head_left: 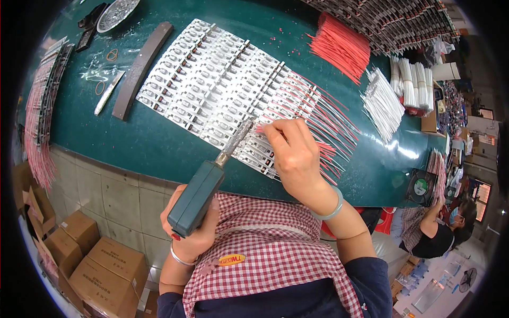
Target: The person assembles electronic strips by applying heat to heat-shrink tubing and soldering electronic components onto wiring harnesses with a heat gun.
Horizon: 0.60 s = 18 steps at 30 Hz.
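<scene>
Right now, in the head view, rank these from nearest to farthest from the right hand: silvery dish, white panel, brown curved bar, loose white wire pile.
1. White panel: directly under the right hand.
2. Loose white wire pile: to its right, farther up.
3. Brown curved bar: left, beyond the panel.
4. Silvery dish: upper left, past the bar.

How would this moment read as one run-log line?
left hand: grips green tool, tip at white panel | right hand: at red wire near tip | red bundle: on table
</scene>
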Available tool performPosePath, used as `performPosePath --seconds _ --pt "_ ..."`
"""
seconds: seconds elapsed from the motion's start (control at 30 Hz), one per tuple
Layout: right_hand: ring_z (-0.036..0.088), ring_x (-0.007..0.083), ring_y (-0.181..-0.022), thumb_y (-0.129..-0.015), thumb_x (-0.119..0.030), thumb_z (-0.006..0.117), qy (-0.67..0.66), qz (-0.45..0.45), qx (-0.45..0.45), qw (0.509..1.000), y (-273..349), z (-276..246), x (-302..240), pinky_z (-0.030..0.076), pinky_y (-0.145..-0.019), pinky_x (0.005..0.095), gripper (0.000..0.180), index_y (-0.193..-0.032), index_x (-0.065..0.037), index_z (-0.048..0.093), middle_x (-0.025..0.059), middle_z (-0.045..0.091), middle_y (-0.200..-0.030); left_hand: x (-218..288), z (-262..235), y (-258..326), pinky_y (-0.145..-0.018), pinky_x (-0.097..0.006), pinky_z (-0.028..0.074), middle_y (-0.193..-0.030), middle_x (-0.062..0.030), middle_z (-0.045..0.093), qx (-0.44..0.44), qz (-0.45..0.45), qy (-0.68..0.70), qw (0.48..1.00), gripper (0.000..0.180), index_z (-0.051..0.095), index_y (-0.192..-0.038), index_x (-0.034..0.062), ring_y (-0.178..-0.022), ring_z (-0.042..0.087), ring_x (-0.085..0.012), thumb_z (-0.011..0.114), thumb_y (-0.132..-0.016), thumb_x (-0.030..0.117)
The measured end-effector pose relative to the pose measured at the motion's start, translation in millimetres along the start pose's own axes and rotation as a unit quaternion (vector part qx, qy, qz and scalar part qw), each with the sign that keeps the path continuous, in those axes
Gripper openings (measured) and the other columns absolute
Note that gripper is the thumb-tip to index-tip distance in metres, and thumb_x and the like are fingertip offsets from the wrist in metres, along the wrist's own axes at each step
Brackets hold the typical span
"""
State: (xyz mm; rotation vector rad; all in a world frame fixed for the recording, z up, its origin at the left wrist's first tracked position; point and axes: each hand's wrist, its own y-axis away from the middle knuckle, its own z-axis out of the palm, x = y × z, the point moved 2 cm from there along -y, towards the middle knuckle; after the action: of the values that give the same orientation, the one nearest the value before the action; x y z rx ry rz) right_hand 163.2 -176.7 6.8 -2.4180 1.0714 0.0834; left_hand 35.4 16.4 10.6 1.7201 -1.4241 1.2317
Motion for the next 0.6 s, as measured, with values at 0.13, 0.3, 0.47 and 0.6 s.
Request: performPosePath --seconds 0.13,0.3,0.47,0.6 --pt "0.057 0.0261 -0.084 -0.07 0.001 0.064 0.002 0.007 0.005 1.0 0.9 1.6 -0.8 0.05 -0.066 0.0338 0.031 -0.1 0.004 0.066 0.0112 0.059 -0.094 -4.1 -1.1 4.0 -0.068 -0.031 0.054 -0.091 -0.0152 0.069 0.007 -0.026 0.034 0.999 0.023 0.07 -0.096 -0.0057 -0.075 0.068 -0.0259 0.073 -0.073 -0.006" --pt "0.059 0.0266 -0.08 -0.067 0.006 0.065 -0.047 -0.013 0.065 0.997 4.7 -1.6 -2.6 0.05 -0.065 0.0348 0.033 -0.1 0.004 0.067 0.012 0.062 -0.092 -5.3 -3.6 9.3 -0.068 -0.03 0.054 -0.092 -0.0149 0.069 0.029 -0.056 0.058 0.996 0.023 0.07 -0.096 -0.0061 -0.076 0.068 -0.0241 0.073 -0.074 -0.006" --pt "0.06 0.0266 -0.077 -0.067 0.012 0.067 -0.078 -0.015 0.067 0.995 9.7 2.8 -3.5 0.051 -0.064 0.0351 0.034 -0.1 0.003 0.068 0.0125 0.065 -0.091 -7.3 -6.7 10.6 -0.069 -0.03 0.054 -0.093 -0.0149 0.069 0.028 -0.042 0.044 0.998 0.023 0.07 -0.096 -0.0062 -0.077 0.068 -0.024 0.073 -0.074 -0.006" --pt "0.061 0.0266 -0.078 -0.067 0.011 0.067 -0.083 -0.019 0.064 0.994 8.9 6.0 -2.7 0.051 -0.064 0.0348 0.033 -0.099 0.003 0.068 0.0118 0.065 -0.092 -7.1 -7.6 10.5 -0.069 -0.031 0.055 -0.093 -0.0153 0.069 0.012 -0.024 0.038 0.999 0.024 0.07 -0.096 -0.0064 -0.078 0.069 -0.0249 0.073 -0.073 -0.007"
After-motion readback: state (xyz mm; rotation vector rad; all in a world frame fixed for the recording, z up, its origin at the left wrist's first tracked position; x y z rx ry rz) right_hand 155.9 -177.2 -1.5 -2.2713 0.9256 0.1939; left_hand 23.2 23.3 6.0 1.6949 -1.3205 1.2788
